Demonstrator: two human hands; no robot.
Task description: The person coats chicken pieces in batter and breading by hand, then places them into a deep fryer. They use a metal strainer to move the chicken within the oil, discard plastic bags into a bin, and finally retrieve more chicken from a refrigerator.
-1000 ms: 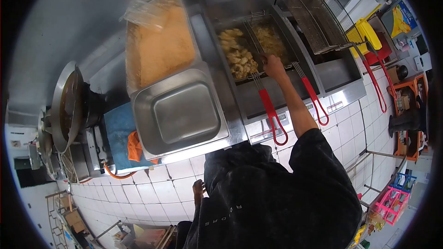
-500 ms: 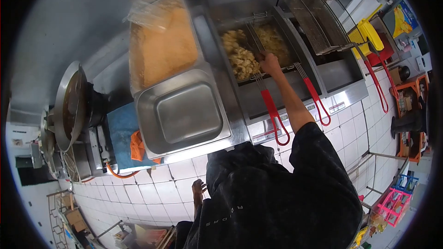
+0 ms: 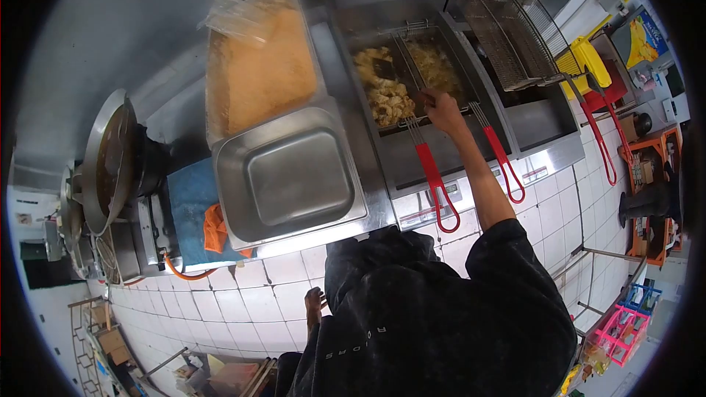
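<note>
My right hand point(image 3: 443, 109) is closed over the near end of the fryer point(image 3: 382, 158), between two frying baskets. It seems to grip a utensil whose dark flat blade point(image 3: 383, 68) shows over the left basket; its handle is hard to make out. Pale golden fried pieces point(image 3: 390, 99) fill that left basket. In the right one, more food point(image 3: 434, 62) lies in bubbling oil. Each basket has a red handle, the left point(image 3: 434, 184) and the right point(image 3: 502, 162), pointing toward me. My left hand point(image 3: 315, 299) hangs low by my side, holding nothing, its fingers loosely apart.
Left of the fryer stand a steel pan point(image 3: 298, 176) and a tray of orange-yellow crumbs point(image 3: 265, 73). A wok point(image 3: 110, 162) and blue cloth point(image 3: 193, 213) are farther left. Raised wire baskets point(image 3: 515, 37) hang right. A person's leg point(image 3: 647, 202) shows at far right.
My right hand has drawn back slightly toward me and to the right. The dark blade now shows above the fried pieces in the left basket. My left hand has barely moved.
</note>
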